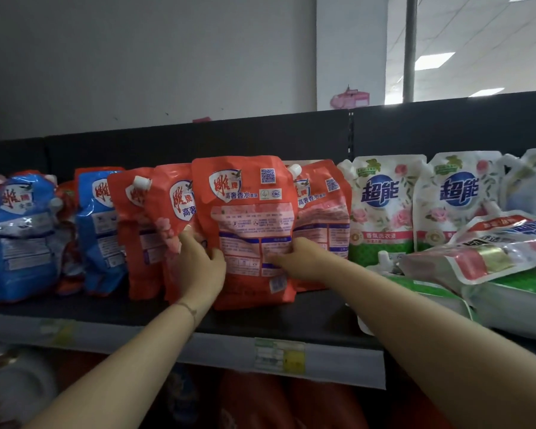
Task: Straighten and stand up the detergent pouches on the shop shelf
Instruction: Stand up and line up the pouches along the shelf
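An orange-red detergent pouch (pixel 248 212) stands upright at the middle of the dark shelf (pixel 291 317), back label facing me. My left hand (pixel 203 261) grips its lower left edge, thumb on the front. My right hand (pixel 294 258) holds its lower right side, fingers on the label. More orange-red pouches (pixel 167 218) lean behind it on the left, and another one (pixel 322 212) stands behind on the right.
Blue pouches (pixel 22 236) stand crumpled at the far left. White and green pouches (pixel 381 205) stand at the right, with several white pouches (pixel 483 252) lying flat in front of them. A price tag (pixel 279 354) hangs on the shelf rail. More goods sit below.
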The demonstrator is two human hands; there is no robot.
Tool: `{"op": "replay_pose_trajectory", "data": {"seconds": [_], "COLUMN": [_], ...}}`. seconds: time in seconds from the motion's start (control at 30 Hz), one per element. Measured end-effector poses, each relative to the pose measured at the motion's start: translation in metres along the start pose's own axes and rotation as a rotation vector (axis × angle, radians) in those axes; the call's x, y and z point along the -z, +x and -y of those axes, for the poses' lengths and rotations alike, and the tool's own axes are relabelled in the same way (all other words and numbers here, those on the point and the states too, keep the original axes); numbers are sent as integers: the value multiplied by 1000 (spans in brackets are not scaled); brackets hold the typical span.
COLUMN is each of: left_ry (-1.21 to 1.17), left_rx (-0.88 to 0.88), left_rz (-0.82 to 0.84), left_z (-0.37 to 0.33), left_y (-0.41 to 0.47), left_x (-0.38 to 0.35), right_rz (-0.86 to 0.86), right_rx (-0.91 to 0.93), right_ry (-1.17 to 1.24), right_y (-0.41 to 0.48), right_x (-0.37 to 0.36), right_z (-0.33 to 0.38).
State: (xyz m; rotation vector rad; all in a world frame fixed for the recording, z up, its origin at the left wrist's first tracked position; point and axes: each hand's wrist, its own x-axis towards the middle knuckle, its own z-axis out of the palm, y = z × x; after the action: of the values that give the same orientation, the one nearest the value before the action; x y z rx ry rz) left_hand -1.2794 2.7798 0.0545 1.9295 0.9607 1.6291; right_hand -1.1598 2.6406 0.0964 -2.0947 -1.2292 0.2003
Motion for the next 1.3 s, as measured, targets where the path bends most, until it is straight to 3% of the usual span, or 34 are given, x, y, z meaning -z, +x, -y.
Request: {"op": "replay_pose_trajectory", "data": {"seconds": [0.17,0.3,0.47,0.67,0.77,0.93,1.03,1.2,1.3], "left_ry": [-52,28,50,75,101,-35,-43,98,-48], "left_rx": [-306,-581,-634,-440,-248,221,283,234,398], "left_rz": [85,263,514,810,927,1093,1093,1110,1102], "left_z": [-7,-35,-66,-94,-106,-116,-122,-130,-126], "left_y": [-29,-44,-54,-57,-61,-69,-73,-73,-73], "left_x": [10,4,-22,-72,-102,-135,-144,-164,-168], "right_rz": [5,-77,-182,-274,-312,-281,-240,-128,-94], "right_rx": [30,59,118,31,-85,-152,-124,-111,-111], "right_ry": [-176,-292,-424,-553,-658,-715,-736,-877,-867], "right_y": [-19,-29,-43,-64,-72,-80,-83,-85,-83], "right_x": [30,49,68,98,111,124,124,109,109], "right_z": [1,-4,-19,-50,-71,-97,-99,-101,-105]}}
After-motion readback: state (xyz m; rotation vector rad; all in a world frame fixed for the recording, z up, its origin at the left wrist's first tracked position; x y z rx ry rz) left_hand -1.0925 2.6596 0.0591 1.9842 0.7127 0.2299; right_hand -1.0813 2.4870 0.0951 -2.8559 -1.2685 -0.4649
